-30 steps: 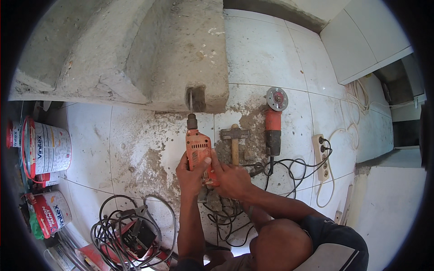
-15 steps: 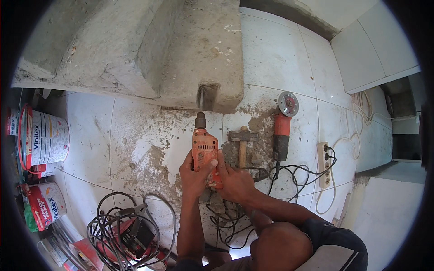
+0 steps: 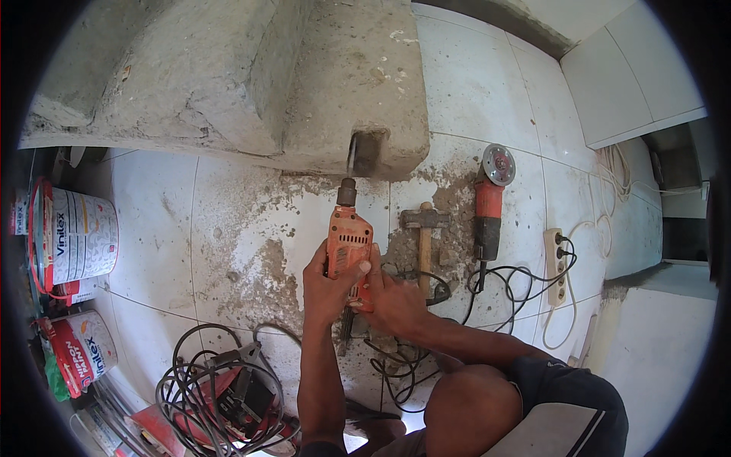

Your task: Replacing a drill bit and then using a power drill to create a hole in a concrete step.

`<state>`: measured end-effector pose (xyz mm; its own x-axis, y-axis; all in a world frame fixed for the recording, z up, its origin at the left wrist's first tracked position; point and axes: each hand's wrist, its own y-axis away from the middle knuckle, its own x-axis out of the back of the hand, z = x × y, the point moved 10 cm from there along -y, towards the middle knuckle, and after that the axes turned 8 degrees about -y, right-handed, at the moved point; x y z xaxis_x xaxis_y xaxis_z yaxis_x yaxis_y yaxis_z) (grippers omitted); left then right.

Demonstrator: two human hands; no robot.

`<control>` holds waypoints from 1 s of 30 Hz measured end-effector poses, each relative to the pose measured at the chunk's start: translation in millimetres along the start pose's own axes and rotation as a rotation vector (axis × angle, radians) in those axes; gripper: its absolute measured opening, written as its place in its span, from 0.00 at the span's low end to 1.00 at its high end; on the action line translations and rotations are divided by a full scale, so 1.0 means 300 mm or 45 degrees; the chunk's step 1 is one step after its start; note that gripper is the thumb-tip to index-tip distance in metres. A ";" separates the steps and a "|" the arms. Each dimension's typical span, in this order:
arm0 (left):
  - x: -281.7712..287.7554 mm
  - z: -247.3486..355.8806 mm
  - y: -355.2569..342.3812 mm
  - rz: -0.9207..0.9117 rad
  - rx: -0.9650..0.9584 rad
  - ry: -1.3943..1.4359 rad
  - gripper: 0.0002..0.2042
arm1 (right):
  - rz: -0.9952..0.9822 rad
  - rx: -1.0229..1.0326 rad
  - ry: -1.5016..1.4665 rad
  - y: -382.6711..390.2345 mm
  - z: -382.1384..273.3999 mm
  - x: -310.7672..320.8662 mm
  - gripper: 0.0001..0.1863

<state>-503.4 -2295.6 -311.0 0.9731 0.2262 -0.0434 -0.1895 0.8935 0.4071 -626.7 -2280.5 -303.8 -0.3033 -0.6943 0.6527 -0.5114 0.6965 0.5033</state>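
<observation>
An orange power drill (image 3: 349,238) with a dark chuck lies between both my hands, pointing away from me. Its thin bit (image 3: 352,158) reaches into the left side of a squarish hole (image 3: 369,152) in the front edge of a concrete step (image 3: 335,91). My left hand (image 3: 323,288) wraps the drill body from the left, thumb across the top. Around the rear part, my right hand (image 3: 397,306) closes from the right, its index finger stretched along the side. The hands partly hide the drill's handle and any trigger.
Right of the drill lie a hammer (image 3: 425,221) and an angle grinder (image 3: 491,206), with a power strip (image 3: 557,266) beyond. Coiled black cables (image 3: 205,381) lie over a red machine at lower left. Paint buckets (image 3: 84,236) stand along the left. Grey debris marks the tiles (image 3: 259,221).
The view has shifted a little, so the step and tools sit farther right. The drill now leans slightly, its rear more to the right. Both hands keep their hold on it.
</observation>
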 end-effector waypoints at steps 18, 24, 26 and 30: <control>-0.046 -0.052 0.002 0.046 0.012 0.000 0.28 | 0.078 -0.104 -0.010 0.013 0.059 0.033 0.68; -0.005 0.009 0.003 0.022 0.025 -0.027 0.28 | -0.017 -0.142 -0.112 -0.013 -0.005 0.030 0.71; 0.011 0.026 -0.001 0.004 0.029 -0.071 0.28 | 0.000 -0.116 -0.125 -0.023 -0.020 0.025 0.71; 0.045 0.073 -0.007 -0.022 -0.020 -0.102 0.29 | -0.030 -0.093 -0.225 -0.041 -0.061 0.002 0.75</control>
<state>-486.9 -2302.9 -292.5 0.9836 0.1792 0.0230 -0.1737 0.9033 0.3923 -606.1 -2286.2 -299.2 -0.4316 -0.7274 0.5335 -0.4626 0.6862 0.5614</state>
